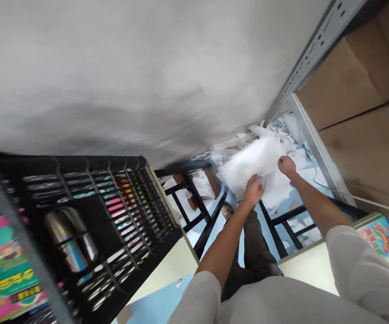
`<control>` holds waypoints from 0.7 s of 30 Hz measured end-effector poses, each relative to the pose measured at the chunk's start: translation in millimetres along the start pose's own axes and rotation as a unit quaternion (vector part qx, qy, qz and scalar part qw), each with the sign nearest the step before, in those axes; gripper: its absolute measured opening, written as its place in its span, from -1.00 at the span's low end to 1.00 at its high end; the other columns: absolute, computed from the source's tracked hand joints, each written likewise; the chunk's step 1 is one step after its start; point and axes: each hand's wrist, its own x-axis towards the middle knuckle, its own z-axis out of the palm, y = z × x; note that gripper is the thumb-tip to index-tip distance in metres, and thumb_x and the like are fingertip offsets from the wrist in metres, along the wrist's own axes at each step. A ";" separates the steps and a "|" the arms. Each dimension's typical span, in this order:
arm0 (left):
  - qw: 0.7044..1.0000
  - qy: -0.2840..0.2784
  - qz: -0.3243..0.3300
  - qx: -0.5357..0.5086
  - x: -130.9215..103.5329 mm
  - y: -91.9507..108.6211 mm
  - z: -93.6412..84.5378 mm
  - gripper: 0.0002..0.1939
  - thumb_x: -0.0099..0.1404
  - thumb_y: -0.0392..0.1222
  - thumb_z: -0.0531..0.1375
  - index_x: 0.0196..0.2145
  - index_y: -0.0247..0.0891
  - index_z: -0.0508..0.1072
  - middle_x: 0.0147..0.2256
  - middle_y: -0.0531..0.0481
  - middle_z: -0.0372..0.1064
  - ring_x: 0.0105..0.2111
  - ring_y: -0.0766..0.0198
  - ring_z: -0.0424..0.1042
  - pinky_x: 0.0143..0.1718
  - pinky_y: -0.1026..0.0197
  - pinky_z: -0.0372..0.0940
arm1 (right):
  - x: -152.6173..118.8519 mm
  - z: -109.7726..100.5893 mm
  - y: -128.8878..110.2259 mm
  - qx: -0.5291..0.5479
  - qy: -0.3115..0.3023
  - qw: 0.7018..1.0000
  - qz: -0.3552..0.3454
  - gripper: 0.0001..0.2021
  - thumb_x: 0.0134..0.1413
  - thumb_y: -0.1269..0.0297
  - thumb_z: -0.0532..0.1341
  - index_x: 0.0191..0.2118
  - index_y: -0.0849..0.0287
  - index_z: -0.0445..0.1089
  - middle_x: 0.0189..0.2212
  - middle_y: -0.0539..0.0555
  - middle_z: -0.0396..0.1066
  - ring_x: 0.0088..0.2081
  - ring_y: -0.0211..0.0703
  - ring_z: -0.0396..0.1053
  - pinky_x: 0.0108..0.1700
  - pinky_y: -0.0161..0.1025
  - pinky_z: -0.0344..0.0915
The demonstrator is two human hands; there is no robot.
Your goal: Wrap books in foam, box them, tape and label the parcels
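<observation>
A large white sheet [251,157], paper or thin plastic, spreads in front of me above the littered floor. My left hand [253,191] is closed at its near edge, the fingers bent and pressed together on the sheet. Just right of the sheet, my right hand [287,165] makes a fist with the knuckles up. Whatever it grips, if anything, is hidden. Both arms reach forward and down between two tables with dark metal frames.
A black plastic crate [96,202] filled with colourful packs stands at left on a pale tabletop [170,261]. Cardboard boxes [346,85] sit on a metal rack at right. A colourful booklet [382,236] lies at lower right. Paper scraps [282,135] cover the floor beside a grey wall [130,67].
</observation>
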 end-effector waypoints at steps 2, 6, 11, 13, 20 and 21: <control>1.000 -0.001 0.004 0.002 -8.0 14.8 -4.4 -0.51 0.44 -0.30 0.22 0.29 -0.18 0.50 0.43 -0.26 0.33 0.49 -0.14 0.26 0.54 -0.27 0.18 | -13.0 -14.6 -8.6 0.041 0.005 0.999 -0.024 -0.74 0.37 0.33 0.17 -0.11 0.20 0.65 -0.03 0.31 0.61 -0.03 0.09 0.55 0.01 -0.13 0.42; 1.000 -0.009 0.015 0.009 -24.6 43.2 -19.2 -0.53 0.45 -0.29 0.22 0.27 -0.18 0.52 0.42 -0.28 0.34 0.48 -0.16 0.27 0.52 -0.30 0.20 | -44.8 -42.1 -22.4 0.166 0.022 0.985 -0.031 -0.85 0.17 0.38 0.24 -0.22 0.12 0.58 -0.25 0.11 0.64 -0.15 0.00 0.57 0.00 -0.15 0.46; 0.997 -0.024 0.061 0.038 -52.5 74.5 -43.9 -0.53 0.44 -0.31 0.22 0.26 -0.17 0.52 0.38 -0.26 0.37 0.46 -0.10 0.30 0.52 -0.22 0.20 | -105.4 -70.8 -28.9 0.294 0.086 0.952 -0.023 -0.75 0.16 0.39 0.20 -0.06 0.11 0.52 -0.18 0.08 0.65 -0.24 -0.06 0.57 -0.03 -0.13 0.52; 0.995 -0.030 0.079 0.046 -67.8 84.5 -53.9 -0.53 0.44 -0.32 0.22 0.26 -0.16 0.52 0.37 -0.24 0.38 0.44 -0.06 0.32 0.53 -0.18 0.20 | -131.3 -80.5 -28.6 0.300 0.102 0.948 -0.028 -0.74 0.16 0.42 0.15 -0.10 0.12 0.55 -0.09 0.14 0.66 -0.22 -0.05 0.58 0.03 -0.09 0.52; 0.989 -0.060 0.109 0.078 -127.8 101.9 -85.1 -0.52 0.44 -0.34 0.21 0.28 -0.23 0.52 0.38 -0.27 0.36 0.44 -0.04 0.33 0.54 -0.10 0.17 | -200.5 -103.8 -25.6 0.302 0.160 0.939 0.028 -0.56 0.15 0.47 0.10 0.01 0.23 0.66 0.09 0.25 0.65 0.03 0.04 0.59 0.31 0.00 0.41; 0.989 -0.065 0.108 0.083 -135.1 103.3 -88.1 -0.52 0.44 -0.34 0.21 0.28 -0.23 0.51 0.38 -0.27 0.36 0.44 -0.03 0.33 0.54 -0.09 0.17 | -207.6 -105.9 -25.5 0.306 0.171 0.936 0.031 -0.55 0.15 0.46 0.10 0.03 0.25 0.66 0.10 0.27 0.65 0.05 0.06 0.59 0.32 0.01 0.41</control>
